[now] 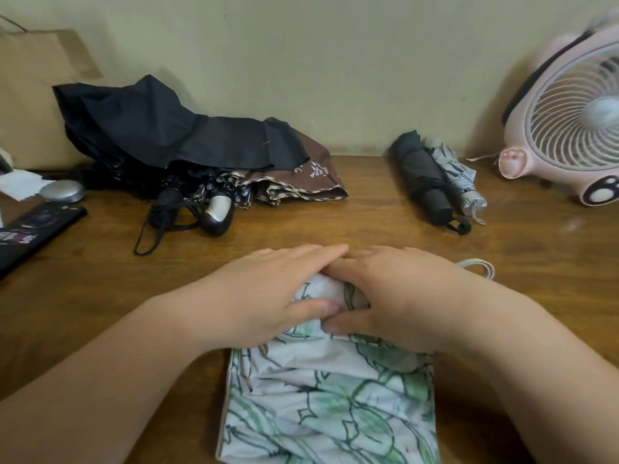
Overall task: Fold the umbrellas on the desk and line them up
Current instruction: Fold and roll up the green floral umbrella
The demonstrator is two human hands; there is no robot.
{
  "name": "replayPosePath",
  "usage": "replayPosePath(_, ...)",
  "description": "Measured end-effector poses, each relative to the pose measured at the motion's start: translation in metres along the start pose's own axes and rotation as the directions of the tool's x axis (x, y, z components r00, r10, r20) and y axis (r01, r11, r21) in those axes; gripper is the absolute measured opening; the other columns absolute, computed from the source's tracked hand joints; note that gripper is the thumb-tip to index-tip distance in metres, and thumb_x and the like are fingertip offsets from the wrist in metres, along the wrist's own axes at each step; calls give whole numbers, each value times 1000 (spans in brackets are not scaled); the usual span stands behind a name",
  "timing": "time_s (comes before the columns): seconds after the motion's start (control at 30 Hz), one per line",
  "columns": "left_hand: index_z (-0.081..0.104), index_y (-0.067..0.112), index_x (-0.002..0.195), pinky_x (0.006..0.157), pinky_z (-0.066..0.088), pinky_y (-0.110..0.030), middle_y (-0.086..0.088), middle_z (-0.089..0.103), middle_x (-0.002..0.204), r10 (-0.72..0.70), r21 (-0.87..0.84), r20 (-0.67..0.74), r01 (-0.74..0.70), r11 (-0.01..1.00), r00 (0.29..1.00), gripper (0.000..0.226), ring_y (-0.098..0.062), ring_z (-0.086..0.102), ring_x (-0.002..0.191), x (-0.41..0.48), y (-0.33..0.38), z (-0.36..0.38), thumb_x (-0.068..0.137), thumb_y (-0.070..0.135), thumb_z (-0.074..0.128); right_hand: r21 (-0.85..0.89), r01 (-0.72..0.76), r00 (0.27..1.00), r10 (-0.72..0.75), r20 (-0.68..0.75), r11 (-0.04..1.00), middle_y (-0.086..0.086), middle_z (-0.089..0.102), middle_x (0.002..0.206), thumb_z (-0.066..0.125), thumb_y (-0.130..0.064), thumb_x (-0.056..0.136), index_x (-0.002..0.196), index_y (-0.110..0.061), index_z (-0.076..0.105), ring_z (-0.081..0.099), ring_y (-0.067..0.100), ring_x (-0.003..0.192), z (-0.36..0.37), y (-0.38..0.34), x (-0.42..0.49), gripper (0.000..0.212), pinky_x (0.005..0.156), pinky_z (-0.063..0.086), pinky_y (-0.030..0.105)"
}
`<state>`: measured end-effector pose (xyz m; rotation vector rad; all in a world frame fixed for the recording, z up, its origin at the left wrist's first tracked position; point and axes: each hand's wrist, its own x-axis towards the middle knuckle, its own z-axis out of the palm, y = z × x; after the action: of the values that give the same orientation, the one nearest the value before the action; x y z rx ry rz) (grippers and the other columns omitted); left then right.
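A white umbrella with a green leaf print [330, 396] lies at the desk's near edge, its canopy loose and spread toward me. My left hand [264, 293] and my right hand [398, 296] meet over its far end, fingers over the top and thumbs pinching the bunched fabric. A white wrist strap [479, 266] shows past my right hand. At the back left lie an unfolded black umbrella [160, 125] and an unfolded brown umbrella [301, 175]. At the back right, a folded black umbrella [423, 177] and a folded grey umbrella [460, 182] lie side by side.
A pink desk fan [569, 118] stands at the far right against the wall. A brown paper bag [37, 92] leans at the far left. Near it lie a silver oval object [62, 191], white paper [18, 184] and a black printed box [33, 231].
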<state>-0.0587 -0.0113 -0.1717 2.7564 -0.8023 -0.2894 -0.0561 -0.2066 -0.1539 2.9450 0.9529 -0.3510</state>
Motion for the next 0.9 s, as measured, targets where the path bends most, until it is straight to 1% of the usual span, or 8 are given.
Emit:
replayPosePath(0.03, 0, 44, 161, 124, 16, -28, 28, 13, 164, -15, 75, 79, 9, 997, 997, 84, 5, 13, 147, 2, -1, 3, 93, 71, 41, -7, -25, 1000, 25, 12, 1000, -14, 54, 141, 57, -72, 87, 146, -45, 35, 51, 18, 124, -2, 2, -1, 68, 100, 46, 44)
replayPosePath(0.1, -1, 39, 162, 121, 15, -29, 21, 16, 161, -53, 165, 137, 30, 986, 989, 91, -3, 14, 143, 5, -1, 4, 90, 76, 40, 12, -89, 996, 88, 30, 996, -14, 58, 127, 67, -69, 81, 142, -46, 41, 54, 19, 118, -6, 8, -4, 70, 96, 50, 44)
replayPosePath(0.3, 36, 42, 143, 104, 39, -34, 19, 41, 122, -104, 153, 169, 78, 985, 980, 78, -10, 39, 116, 13, -1, -3, 79, 83, 53, 189, -152, 982, 127, 137, 970, -14, 65, 105, 81, -66, 71, 117, -35, 58, 63, 13, 95, -11, 26, -4, 60, 83, 55, 36)
replayPosePath(0.43, 55, 30, 104, 83, 53, -36, 11, 60, 101, -150, 196, 249, 102, 975, 957, 65, -13, 58, 91, 28, 12, -16, 68, 84, 67, 235, -84, 995, 71, 65, 968, -14, 68, 88, 85, -62, 68, 102, -31, 63, 63, 4, 78, -11, 32, -5, 51, 70, 57, 29)
replayPosePath(0.53, 63, 22, 86, 74, 58, -46, 1, 70, 84, -116, 233, 268, 52, 971, 957, 69, -21, 66, 76, 42, 20, -20, 60, 86, 69, 180, -37, 998, 46, -41, 983, -13, 66, 82, 85, -61, 67, 93, -30, 62, 60, 5, 72, -12, 36, -8, 46, 63, 53, 27)
replayPosePath(0.67, 63, 26, 89, 77, 58, -45, 7, 70, 83, -96, 158, 221, 61, 986, 971, 51, -18, 66, 76, 52, 29, -17, 67, 69, 80, 106, 9, 988, 7, -153, 994, -11, 64, 91, 79, -65, 66, 100, -34, 60, 61, 12, 82, -13, 46, -14, 49, 73, 56, 38)
replayPosePath(0.8, 66, 31, 93, 82, 57, -39, 12, 71, 90, -85, 79, 310, 64, 995, 947, 40, -13, 67, 83, 57, 36, -21, 70, 56, 86, 120, -40, 997, 48, -65, 992, -10, 62, 92, 84, -59, 68, 101, -30, 58, 59, 12, 81, -17, 47, -16, 52, 67, 51, 32)
replayPosePath(0.9, 63, 31, 93, 77, 54, -30, 13, 70, 91, -87, 80, 347, 63, 995, 934, 36, -11, 66, 84, 60, 43, -25, 73, 49, 88, 152, -26, 999, 33, -43, 988, -12, 59, 91, 86, -57, 67, 98, -31, 54, 59, 11, 81, -16, 48, -16, 52, 64, 48, 30)
